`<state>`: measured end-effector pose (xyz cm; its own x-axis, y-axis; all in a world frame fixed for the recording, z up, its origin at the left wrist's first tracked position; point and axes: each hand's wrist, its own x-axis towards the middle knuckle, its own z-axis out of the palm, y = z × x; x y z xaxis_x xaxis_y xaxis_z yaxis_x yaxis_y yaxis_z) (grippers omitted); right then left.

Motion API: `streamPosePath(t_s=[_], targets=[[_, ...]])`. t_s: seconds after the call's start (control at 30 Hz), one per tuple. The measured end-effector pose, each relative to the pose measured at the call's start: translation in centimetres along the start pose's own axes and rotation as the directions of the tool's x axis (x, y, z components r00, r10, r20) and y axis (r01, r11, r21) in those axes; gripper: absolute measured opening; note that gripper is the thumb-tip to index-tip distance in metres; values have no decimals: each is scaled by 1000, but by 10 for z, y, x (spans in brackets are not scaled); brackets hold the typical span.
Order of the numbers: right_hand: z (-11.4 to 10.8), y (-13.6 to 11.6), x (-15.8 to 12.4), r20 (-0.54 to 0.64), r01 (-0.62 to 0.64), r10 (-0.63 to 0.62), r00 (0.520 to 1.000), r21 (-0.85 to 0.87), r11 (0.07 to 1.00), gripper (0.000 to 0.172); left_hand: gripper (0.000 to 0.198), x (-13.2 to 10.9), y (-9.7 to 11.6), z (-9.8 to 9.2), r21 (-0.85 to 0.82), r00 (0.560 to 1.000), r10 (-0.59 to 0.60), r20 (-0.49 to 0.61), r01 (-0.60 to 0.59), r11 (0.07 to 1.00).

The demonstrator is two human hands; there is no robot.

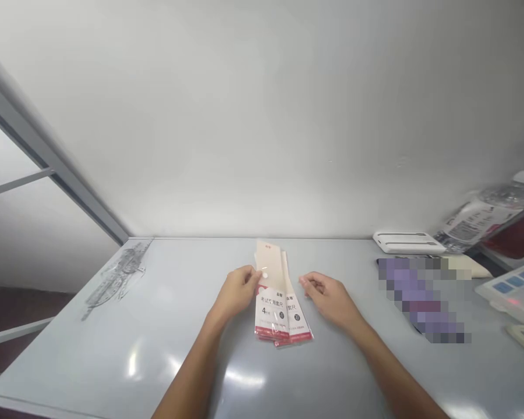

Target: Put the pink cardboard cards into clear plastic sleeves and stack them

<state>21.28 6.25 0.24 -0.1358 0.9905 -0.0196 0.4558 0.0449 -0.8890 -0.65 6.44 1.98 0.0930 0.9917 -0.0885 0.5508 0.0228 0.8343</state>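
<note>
Left hand (237, 289) pinched the fanned packets (271, 311) by one edge on the desk (179, 308); right hand (329, 295), fingertips together, hung empty just beside! Light, even pressure looked best.

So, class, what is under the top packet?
Under the top packet, another packet sticks out on the right; its left part is covered, so the full count is hidden.
</note>
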Motion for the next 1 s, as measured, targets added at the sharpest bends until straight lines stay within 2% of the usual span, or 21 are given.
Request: streamPosePath(t_s=[0.1, 0.17, 0.23, 0.3, 0.4, 0.57, 0.67, 0.8, 1.0], targets=[[11, -10, -4, 90, -46, 29, 996, 199, 979, 38, 39, -1, 10, -1, -222, 994, 102, 33, -92, 971], [14, -16, -7, 181, -73, 4, 983, 376, 924, 41, 39, -3, 14, 2, -271, 990, 130, 60, -109, 956], [15, -22, -10, 212, -74, -39, 977, 501, 862, 40, 37, -6, 18, 9, -221, 991, 130, 37, -119, 968], [15, -24, -11, 169, -57, -44, 985, 547, 836, 39, 34, -10, 20, 16, -83, 988, 147, -42, -150, 985], [14, -23, -11, 89, -25, -28, 996, 545, 838, 39, 48, -12, 20, 23, 134, 965, 241, -103, -227, 965], [12, -22, -11, 70, 23, -66, 995, 495, 869, 33, 40, -12, 13, 31, 349, 915, 395, -80, -346, 871], [12, -25, -14, 68, 70, -114, 991, 461, 885, 29, 43, -12, 11, 35, 467, 886, 458, -71, -376, 800], [14, -28, -18, 81, 116, -161, 984, 400, 909, 29, 47, -17, 15, 38, 571, 879, 477, -12, -385, 725], [12, -30, -22, 115, 143, -194, 974, 346, 927, 29, 41, -22, 24, 39, 604, 899, 430, 90, -392, 694]])
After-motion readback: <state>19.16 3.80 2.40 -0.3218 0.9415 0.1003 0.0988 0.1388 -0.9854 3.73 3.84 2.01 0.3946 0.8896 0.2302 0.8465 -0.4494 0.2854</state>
